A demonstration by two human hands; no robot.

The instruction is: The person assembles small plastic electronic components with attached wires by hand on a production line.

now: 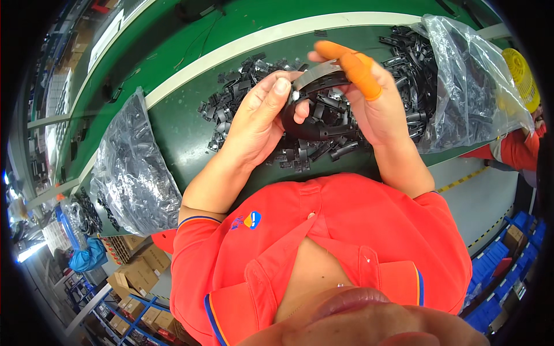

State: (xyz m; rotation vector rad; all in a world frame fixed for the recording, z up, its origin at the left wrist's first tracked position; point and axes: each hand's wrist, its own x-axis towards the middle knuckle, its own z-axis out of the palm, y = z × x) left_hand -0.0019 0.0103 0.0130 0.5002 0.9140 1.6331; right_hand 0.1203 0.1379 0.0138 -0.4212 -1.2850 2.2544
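Bare forearms converging upward: left forearm slanting to the right, right forearm to the left. Left hand: fingers curled in a grip, thumb raised, its nail toward the viewer, one fingertip showing below. Right hand: near the left, palm turned inward, fingers bent leftward, two digits sheathed in orange.

black band, orange finger cots, green tabletop
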